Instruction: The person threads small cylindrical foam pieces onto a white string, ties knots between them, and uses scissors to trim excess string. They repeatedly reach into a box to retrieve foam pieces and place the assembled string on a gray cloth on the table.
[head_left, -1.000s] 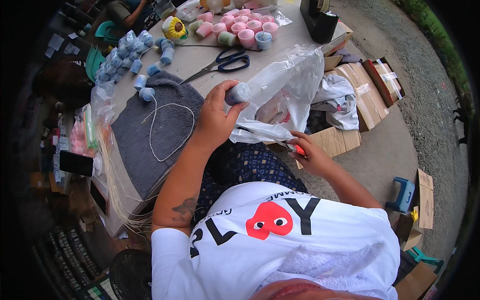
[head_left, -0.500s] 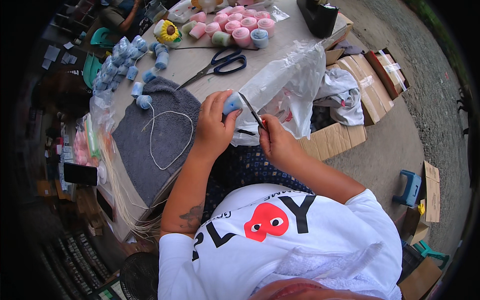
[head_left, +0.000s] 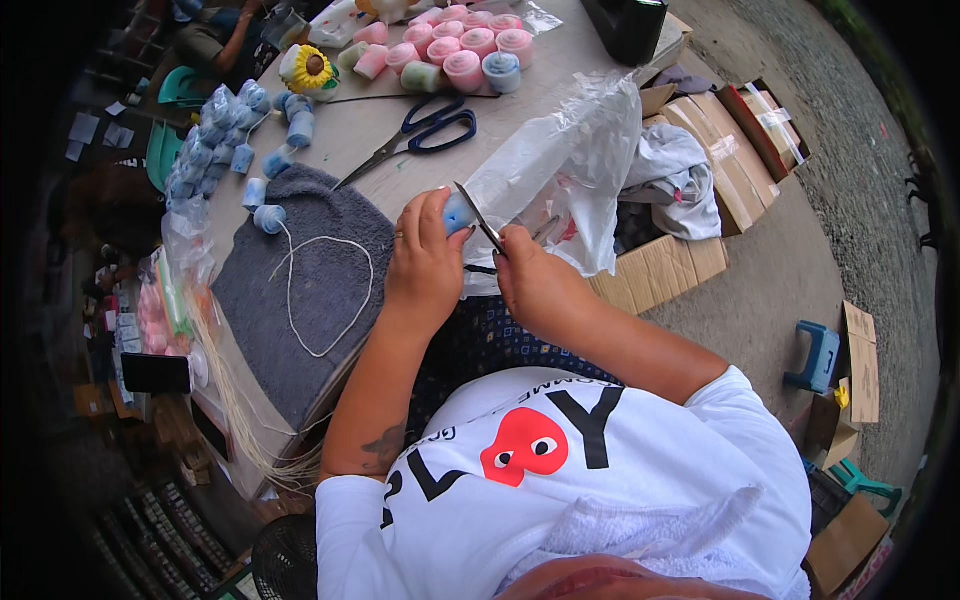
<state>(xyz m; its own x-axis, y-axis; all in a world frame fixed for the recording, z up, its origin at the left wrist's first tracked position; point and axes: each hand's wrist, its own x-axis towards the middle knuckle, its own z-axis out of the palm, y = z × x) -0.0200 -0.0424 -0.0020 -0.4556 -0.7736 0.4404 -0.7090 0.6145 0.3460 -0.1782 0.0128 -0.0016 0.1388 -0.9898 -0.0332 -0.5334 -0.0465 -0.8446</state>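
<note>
Looking down from my head camera, I see a pale worktable (head_left: 560, 95) with a grey towel (head_left: 300, 300) spread on its near left part, a loop of white string (head_left: 320, 290) lying on it. Beyond the towel lie dark-handled scissors (head_left: 425, 135), and farther still a cluster of pink and blue rolls (head_left: 450, 55). My left hand (head_left: 425, 265), just right of the towel, is closed around a small blue roll (head_left: 458, 212). My right hand (head_left: 535, 280) touches it, pinching a thin blade (head_left: 480, 218) against the roll. A clear plastic bag (head_left: 570, 170) billows behind both hands. Right of the towel the table edge drops to cardboard boxes (head_left: 700, 180) and open grey ground with a blue stool (head_left: 820, 355). Left of the towel everything sinks into shadow; the blade's handle is hidden in my fingers.
</note>
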